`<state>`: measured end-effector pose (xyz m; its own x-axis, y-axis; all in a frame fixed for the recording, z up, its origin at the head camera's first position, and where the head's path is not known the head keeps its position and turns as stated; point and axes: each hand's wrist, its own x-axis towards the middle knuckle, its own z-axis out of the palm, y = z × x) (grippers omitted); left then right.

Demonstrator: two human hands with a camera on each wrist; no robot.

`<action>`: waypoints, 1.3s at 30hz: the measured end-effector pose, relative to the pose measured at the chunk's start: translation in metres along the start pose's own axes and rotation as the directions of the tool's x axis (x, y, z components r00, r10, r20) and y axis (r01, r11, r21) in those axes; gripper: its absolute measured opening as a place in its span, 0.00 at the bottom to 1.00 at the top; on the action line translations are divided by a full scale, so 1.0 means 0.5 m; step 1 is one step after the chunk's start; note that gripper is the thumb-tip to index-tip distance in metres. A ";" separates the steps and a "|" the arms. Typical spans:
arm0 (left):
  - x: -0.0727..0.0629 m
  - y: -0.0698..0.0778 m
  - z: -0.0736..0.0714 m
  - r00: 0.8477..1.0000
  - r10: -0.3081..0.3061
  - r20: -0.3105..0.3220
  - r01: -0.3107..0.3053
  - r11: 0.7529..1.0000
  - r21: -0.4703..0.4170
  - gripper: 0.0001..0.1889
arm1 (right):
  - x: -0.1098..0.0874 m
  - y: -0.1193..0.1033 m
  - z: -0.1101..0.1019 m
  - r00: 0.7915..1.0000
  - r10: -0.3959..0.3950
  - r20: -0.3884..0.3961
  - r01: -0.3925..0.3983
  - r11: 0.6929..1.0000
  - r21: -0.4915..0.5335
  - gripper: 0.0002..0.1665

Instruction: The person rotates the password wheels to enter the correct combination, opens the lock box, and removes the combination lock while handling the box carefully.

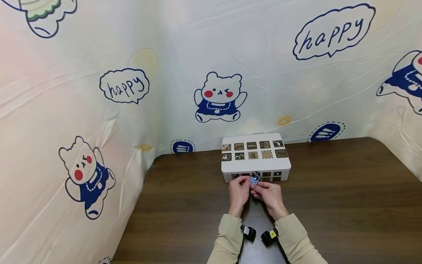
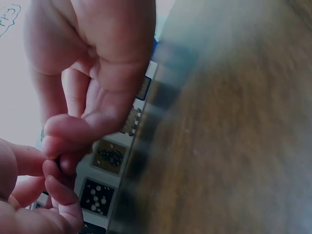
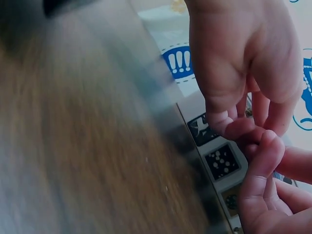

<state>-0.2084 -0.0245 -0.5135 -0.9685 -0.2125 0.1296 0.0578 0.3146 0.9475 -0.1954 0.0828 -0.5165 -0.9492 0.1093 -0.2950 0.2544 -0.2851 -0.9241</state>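
Observation:
A small light-blue piece with pale spots and a dark part (image 1: 254, 180) is held between both hands, in front of a white box (image 1: 255, 165). My left hand (image 1: 239, 194) pinches it from the left with thumb and index finger. From the other side my right hand (image 1: 269, 196) pinches it too. The fingertips of the two hands meet around it. In the left wrist view the left hand (image 2: 97, 63) covers nearly all of the piece. The right hand (image 3: 243, 63) hides most of it in the right wrist view.
The white box carries rows of small dark and brown square pictures on its top and front. It stands at the back of a dark brown wooden table (image 1: 184, 212). Behind the table hangs a pale curtain (image 1: 178, 91) printed with cartoon bears and "happy" bubbles.

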 end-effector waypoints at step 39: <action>-0.037 0.054 -0.012 0.993 0.005 0.119 -0.025 0.986 0.167 0.04 | -0.032 -0.047 -0.055 0.971 -0.009 0.237 0.077 0.958 -0.278 0.15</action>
<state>-0.1873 -0.0178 -0.4887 -0.9901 -0.0996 0.0992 0.0411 0.4697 0.8819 -0.1809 0.1138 -0.4969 -0.9684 -0.1172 -0.2203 0.2218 0.0001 -0.9751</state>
